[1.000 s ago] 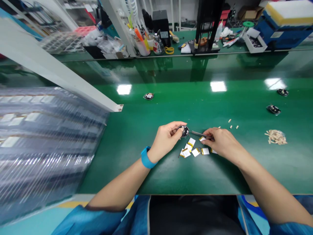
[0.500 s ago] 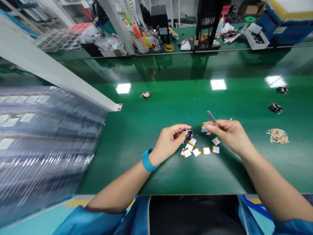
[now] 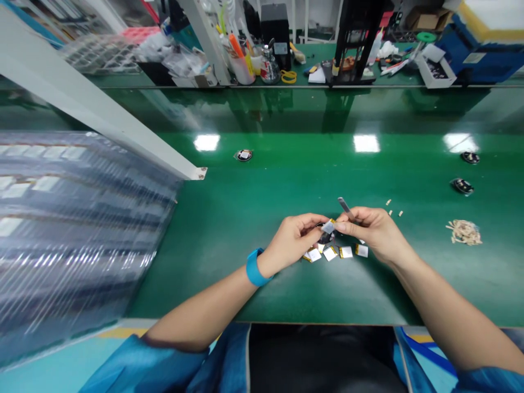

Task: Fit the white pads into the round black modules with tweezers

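Note:
My left hand (image 3: 292,242), with a blue band at the wrist, is closed on a round black part (image 3: 326,237) above the green mat. My right hand (image 3: 370,232) pinches a small silver battery (image 3: 328,226) with a yellow edge and also holds grey tweezers (image 3: 346,207), their end pointing up and left. The battery lies over the round part, between both hands. Several more batteries (image 3: 346,252) lie on the mat just below my hands, some partly hidden by them.
Small beige pieces lie in a pile (image 3: 465,232) at the right. Two black round parts (image 3: 463,186) are behind it, and another (image 3: 244,155) is at the back left. Wrapped trays (image 3: 82,229) and a white post (image 3: 123,120) stand at the left.
My right hand has moved left and brought the battery over the round part. My left hand has shifted slightly right and down with that part.

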A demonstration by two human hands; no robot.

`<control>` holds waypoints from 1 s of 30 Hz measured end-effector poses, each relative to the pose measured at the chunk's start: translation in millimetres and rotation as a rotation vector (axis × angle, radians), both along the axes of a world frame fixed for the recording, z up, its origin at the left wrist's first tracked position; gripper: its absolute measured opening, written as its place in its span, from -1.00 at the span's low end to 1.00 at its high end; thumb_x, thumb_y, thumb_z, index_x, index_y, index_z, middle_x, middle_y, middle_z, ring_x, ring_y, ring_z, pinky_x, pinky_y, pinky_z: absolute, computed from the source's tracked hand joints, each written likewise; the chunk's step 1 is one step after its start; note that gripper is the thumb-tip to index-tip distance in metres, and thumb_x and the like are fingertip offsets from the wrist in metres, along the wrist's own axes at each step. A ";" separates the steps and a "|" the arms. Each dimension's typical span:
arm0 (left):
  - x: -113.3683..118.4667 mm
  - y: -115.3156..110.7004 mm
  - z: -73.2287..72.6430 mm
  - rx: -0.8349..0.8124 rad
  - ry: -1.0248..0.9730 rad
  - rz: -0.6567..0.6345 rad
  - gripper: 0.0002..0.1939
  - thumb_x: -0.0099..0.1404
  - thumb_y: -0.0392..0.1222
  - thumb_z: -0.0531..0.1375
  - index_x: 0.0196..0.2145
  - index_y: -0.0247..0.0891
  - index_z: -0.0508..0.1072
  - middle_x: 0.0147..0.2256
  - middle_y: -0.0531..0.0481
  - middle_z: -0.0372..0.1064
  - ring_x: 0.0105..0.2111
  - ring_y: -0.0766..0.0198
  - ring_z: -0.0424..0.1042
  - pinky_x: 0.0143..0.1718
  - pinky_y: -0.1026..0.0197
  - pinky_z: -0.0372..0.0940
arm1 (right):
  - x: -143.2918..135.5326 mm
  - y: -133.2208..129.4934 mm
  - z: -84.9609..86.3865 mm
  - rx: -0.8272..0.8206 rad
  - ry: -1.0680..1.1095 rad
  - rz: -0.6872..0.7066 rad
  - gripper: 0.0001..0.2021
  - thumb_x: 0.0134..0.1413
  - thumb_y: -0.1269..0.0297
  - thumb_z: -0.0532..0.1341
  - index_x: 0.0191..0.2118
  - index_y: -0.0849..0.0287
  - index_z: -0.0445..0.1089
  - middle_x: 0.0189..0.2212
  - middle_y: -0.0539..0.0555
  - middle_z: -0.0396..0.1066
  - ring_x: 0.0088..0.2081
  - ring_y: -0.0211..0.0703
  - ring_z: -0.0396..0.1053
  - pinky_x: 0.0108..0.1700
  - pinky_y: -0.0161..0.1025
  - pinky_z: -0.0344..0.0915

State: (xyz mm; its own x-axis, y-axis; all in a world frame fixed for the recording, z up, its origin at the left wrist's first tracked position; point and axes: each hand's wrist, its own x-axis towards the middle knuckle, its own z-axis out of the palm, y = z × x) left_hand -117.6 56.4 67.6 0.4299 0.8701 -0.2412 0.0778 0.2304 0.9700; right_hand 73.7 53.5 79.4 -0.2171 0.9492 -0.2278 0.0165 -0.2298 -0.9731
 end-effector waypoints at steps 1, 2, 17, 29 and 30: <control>0.1 0.2 -0.2 -0.013 -0.012 0.004 -0.74 0.23 -0.25 0.16 -0.14 -0.36 0.50 -0.32 -0.08 0.51 -0.49 0.40 0.42 -0.49 0.39 0.34 | 0.1 0.3 0.0 -0.001 0.000 0.003 -0.68 -0.20 0.03 0.46 -0.42 0.19 0.53 -0.48 0.04 0.47 -0.43 -0.22 0.40 -0.29 -0.26 0.36; 0.0 0.4 -0.3 -0.025 -0.022 0.007 -0.74 0.23 -0.27 0.16 -0.14 -0.36 0.50 -0.31 -0.07 0.51 -0.50 0.42 0.41 -0.49 0.40 0.35 | 0.2 0.6 0.0 0.008 -0.006 0.008 -0.70 -0.19 0.04 0.46 -0.42 0.18 0.53 -0.47 0.04 0.47 -0.42 -0.22 0.40 -0.28 -0.25 0.36; -0.7 1.1 4.8 -0.154 -0.123 0.025 -0.75 0.30 -0.29 0.11 -0.10 -0.39 0.47 -0.48 0.02 0.42 -0.65 0.48 0.30 -0.61 0.43 0.24 | -0.4 -0.9 -8.0 0.124 -0.266 0.057 -0.68 -0.08 0.00 0.37 -0.40 0.19 0.54 -0.47 0.04 0.43 -0.44 -0.21 0.34 -0.38 -0.28 0.25; 0.2 0.6 -6.7 -0.023 -0.088 0.012 -0.71 0.17 -0.29 0.24 -0.12 -0.37 0.44 -0.25 -0.12 0.50 -0.38 0.34 0.47 -0.39 0.33 0.38 | -4.3 0.6 -15.3 0.094 -0.244 0.060 -0.64 -0.09 -0.02 0.38 -0.42 0.23 0.48 -0.48 0.04 0.44 -0.45 -0.23 0.33 -0.38 -0.30 0.22; -0.1 0.9 -6.9 -0.006 -0.065 0.013 -0.71 0.17 -0.28 0.24 -0.12 -0.38 0.44 -0.25 -0.12 0.50 -0.38 0.34 0.47 -0.40 0.33 0.37 | -5.4 0.6 -16.0 0.087 -0.238 0.059 -0.64 -0.09 -0.02 0.38 -0.42 0.23 0.46 -0.49 0.03 0.44 -0.46 -0.24 0.32 -0.39 -0.31 0.21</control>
State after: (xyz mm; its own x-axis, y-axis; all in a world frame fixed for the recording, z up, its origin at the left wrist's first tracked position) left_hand -117.7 57.3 60.7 0.4335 0.8743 -0.2184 0.0117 0.2368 0.9715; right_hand 68.3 54.1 63.5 -0.2226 0.9548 -0.1972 0.2579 -0.1374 -0.9564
